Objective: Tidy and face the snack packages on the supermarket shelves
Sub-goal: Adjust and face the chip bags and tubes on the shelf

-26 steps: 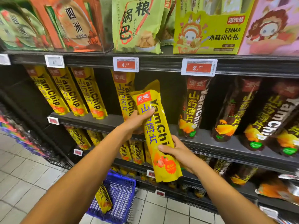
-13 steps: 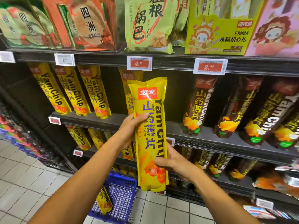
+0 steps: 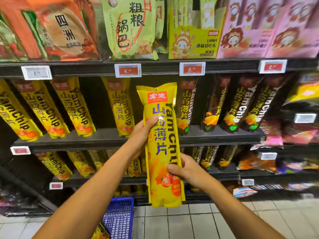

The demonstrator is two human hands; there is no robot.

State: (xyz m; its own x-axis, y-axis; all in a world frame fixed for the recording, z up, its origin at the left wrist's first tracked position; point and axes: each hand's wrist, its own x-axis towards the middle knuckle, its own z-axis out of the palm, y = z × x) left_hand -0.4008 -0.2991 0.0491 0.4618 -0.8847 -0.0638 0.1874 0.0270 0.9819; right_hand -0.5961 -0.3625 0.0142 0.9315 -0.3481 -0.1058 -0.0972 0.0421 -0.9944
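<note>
Black shelf [image 3: 107, 138] w/ rows of yellow YamChip packs. Yellow pack [image 3: 162, 147] is up in front of it, upright, label facing me. My left hand [image 3: 140, 133] grips its middle, right hand [image 3: 187, 171] grips lower down. Blue basket [image 3: 119, 216] on floor below.

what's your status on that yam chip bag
Left hand and right hand both gripping yellow bag. Upright, off shelf. Nothing blocking.

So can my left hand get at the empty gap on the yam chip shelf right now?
Probably not as things stand: the left hand grips the yellow pack, as does the right hand. The gap itself looks unblocked, so placing the pack there seems feasible.
</note>
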